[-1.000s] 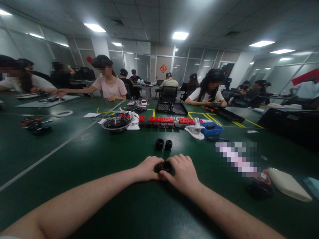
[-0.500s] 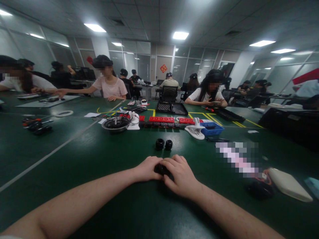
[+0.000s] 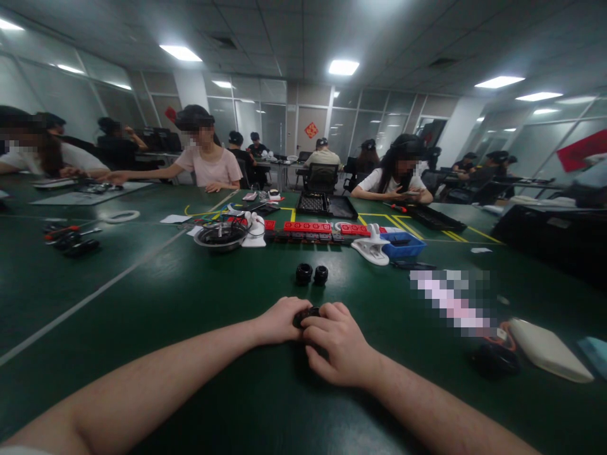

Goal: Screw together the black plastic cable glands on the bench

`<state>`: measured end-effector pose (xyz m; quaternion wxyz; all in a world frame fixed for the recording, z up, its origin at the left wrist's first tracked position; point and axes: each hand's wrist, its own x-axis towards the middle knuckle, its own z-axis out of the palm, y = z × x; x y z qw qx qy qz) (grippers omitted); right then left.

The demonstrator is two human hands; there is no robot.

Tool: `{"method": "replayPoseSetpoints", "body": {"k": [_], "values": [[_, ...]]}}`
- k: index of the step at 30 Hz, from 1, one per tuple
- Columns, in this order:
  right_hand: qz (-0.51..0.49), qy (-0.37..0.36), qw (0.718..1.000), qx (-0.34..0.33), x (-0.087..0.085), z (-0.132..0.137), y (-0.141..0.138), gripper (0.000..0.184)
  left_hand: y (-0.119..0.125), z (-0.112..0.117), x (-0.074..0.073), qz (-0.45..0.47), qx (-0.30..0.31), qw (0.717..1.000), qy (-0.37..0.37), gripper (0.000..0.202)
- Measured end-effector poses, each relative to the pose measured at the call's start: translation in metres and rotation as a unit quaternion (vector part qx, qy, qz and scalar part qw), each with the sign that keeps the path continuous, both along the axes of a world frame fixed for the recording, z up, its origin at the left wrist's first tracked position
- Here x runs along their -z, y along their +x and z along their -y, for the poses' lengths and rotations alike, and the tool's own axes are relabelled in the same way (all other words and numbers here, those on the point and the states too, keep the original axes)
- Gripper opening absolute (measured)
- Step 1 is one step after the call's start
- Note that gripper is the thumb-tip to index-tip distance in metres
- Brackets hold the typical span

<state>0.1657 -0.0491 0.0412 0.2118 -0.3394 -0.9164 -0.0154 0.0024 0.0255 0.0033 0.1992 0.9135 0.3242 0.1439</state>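
Observation:
Between my hands, low over the green table, is a black round fitting [image 3: 308, 314], mostly hidden by fingers. My left hand [image 3: 283, 320] is closed around its left side. The fingers of my right hand [image 3: 334, 344] curl over its right side and front, with the thumb below, a little apart from the fingers. Just beyond my hands stand two short black ribbed fittings that look like cable glands, a larger one [image 3: 304, 273] and a smaller one [image 3: 321, 275] to its right.
Past the fittings lie red blocks in a row [image 3: 307, 227], a metal bowl [image 3: 219, 239] with cables, a white clamp [image 3: 373, 246] and a blue bin [image 3: 403, 243]. Tools [image 3: 71, 240] lie left. At right are a cream pouch [image 3: 550, 351] and a black object [image 3: 497, 359]. People sit opposite.
My right hand has shifted slightly left and its fingers have moved over the fitting, so more of its top shows. The left hand stays nearly in place.

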Motion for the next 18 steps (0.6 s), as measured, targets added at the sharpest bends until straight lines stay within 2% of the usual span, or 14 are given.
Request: {"method": "replayPoseSetpoints", "body": {"k": [8,10,13,15,18], "values": [[-0.03,0.051,0.998,-0.012,0.001,0.004,0.002,0.02,0.0,0.003,-0.004,-0.004,-0.01,1.0,-0.008,0.027],[-0.049,0.066,0.996,0.025,-0.002,0.004,0.002,0.022,0.0,0.002,-0.003,0.001,-0.007,1.0,-0.005,0.028],[-0.057,0.064,0.989,0.124,-0.004,0.001,0.002,0.021,-0.001,-0.001,0.001,0.008,-0.001,1.0,-0.001,0.029],[-0.041,0.052,0.981,0.18,-0.004,-0.003,0.001,0.03,-0.001,-0.002,0.002,0.008,0.001,1.0,-0.003,0.032],[-0.01,0.034,0.975,0.218,-0.001,-0.008,0.001,0.039,-0.001,-0.002,0.002,0.001,-0.003,1.0,-0.004,0.037]]}}
